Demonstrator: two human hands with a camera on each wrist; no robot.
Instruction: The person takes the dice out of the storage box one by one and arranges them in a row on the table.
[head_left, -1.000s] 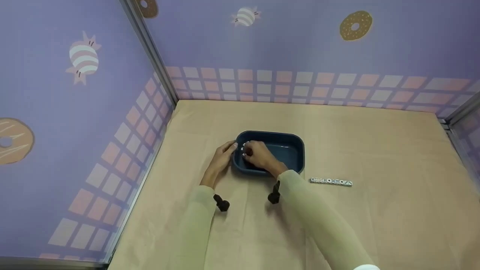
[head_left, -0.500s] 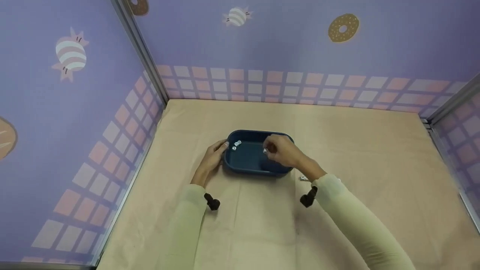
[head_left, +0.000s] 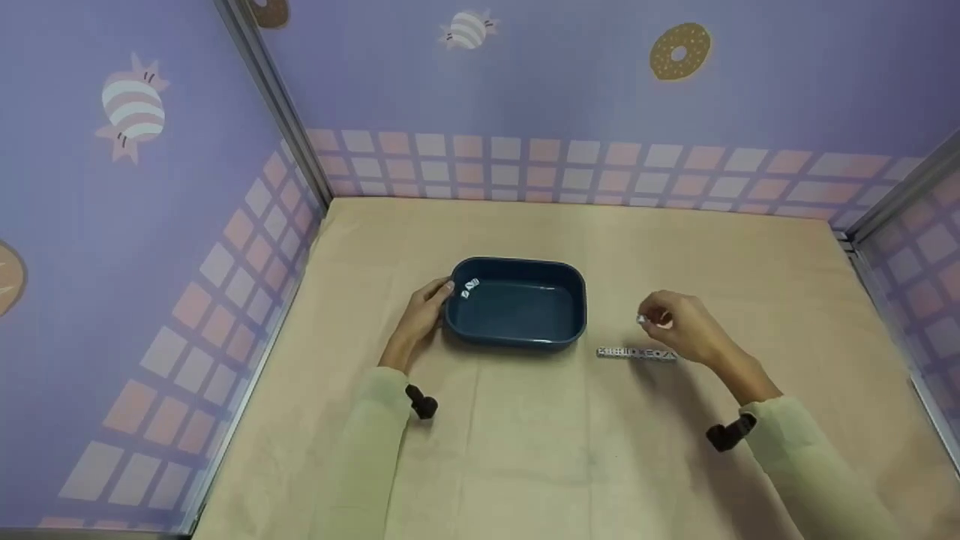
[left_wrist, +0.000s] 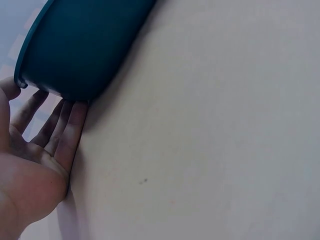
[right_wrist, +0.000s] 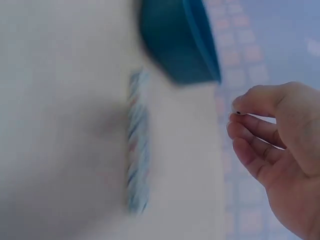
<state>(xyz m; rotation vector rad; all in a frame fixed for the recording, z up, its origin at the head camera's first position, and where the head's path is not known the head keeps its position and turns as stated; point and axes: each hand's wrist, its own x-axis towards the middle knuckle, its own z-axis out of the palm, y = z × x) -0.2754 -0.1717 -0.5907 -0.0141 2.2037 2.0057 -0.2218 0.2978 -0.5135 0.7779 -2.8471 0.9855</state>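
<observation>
In the head view a dark blue tray (head_left: 517,304) stands on the cloth, with a few white dice (head_left: 466,294) in its far left corner. My left hand (head_left: 422,313) holds the tray's left end, thumb on the rim and fingers against the outer wall, as the left wrist view also shows. To the tray's right, my right hand (head_left: 686,326) is raised over the table, pinching one white die (head_left: 641,319) between thumb and fingertips. Below it lies a straight row of dice (head_left: 636,353), its right end close to the hand; this row is blurred in the right wrist view.
A beige cloth (head_left: 525,435) covers the table. Patterned purple panels rise at the back (head_left: 555,90) and along the left (head_left: 187,225), joined by a metal post (head_left: 277,97). Another panel (head_left: 915,210) stands at the right.
My right hand has come out of the tray with a die and moved right, above the dice row. The left hand has stayed on the tray. The head view has shifted slightly.
</observation>
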